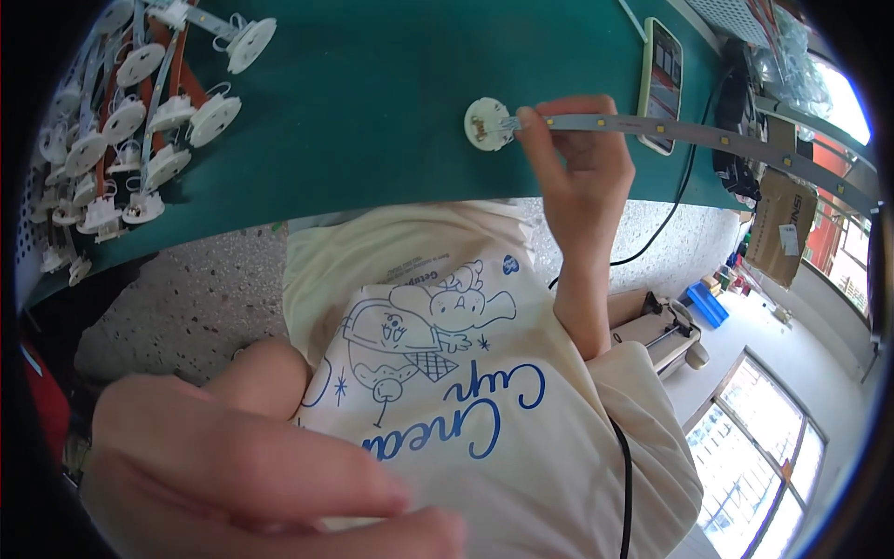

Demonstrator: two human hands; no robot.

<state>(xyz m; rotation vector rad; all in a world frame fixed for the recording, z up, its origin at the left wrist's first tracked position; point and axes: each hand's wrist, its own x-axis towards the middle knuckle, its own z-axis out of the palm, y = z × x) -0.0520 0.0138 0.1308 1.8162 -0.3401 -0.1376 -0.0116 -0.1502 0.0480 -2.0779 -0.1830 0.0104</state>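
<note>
Over the green table, my right hand (577, 158) pinches the near end of an LED strip (633, 125) between thumb and fingers. Thin wires at that end run to a round white disc (483, 124), which lies just left of my fingertips. The strip carries small yellow LEDs and stretches right across the view. Large and blurred at the lower left, my left hand (242, 466) is close to the camera, above my lap. Its fingers are bent, with thumb and fingertip nearly meeting; whether anything is between them I cannot make out.
Several white discs with wires and strips (121, 121) are heaped on the table's (372, 93) left side. A phone in a pale green case (660, 84) lies near the right edge. A black cable (675, 214) hangs down there, beside a cardboard box (787, 224).
</note>
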